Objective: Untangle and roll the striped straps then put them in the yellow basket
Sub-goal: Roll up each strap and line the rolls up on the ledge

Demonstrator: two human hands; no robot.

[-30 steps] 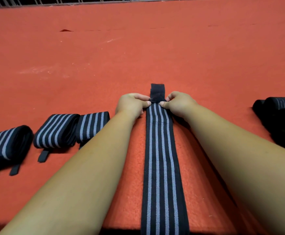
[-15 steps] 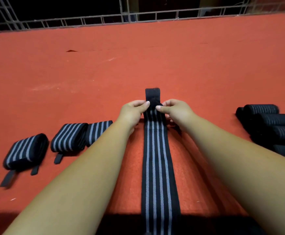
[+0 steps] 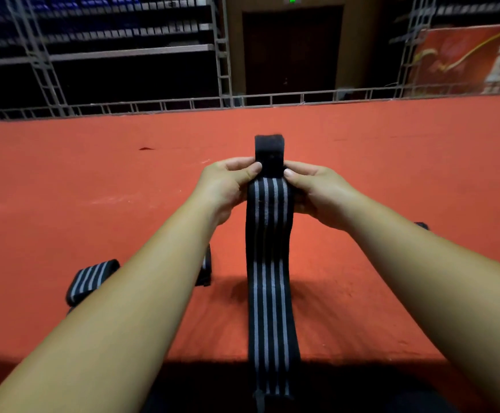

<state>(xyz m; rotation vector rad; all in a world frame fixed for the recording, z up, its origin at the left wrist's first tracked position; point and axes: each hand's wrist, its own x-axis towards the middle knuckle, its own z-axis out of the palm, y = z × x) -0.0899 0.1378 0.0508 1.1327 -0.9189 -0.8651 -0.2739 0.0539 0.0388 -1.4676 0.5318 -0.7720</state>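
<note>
Left hand (image 3: 228, 186) and right hand (image 3: 320, 189) each had a closed grip pinching the strap (image 3: 269, 278) below its black tab (image 3: 269, 150), lifted off the mat (image 3: 94, 189), tail trailing back. A tight, square first fold looked key. No basket was in view.

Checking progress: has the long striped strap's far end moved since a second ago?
Yes, the left hand and right hand raised the strap end off the red mat.
</note>
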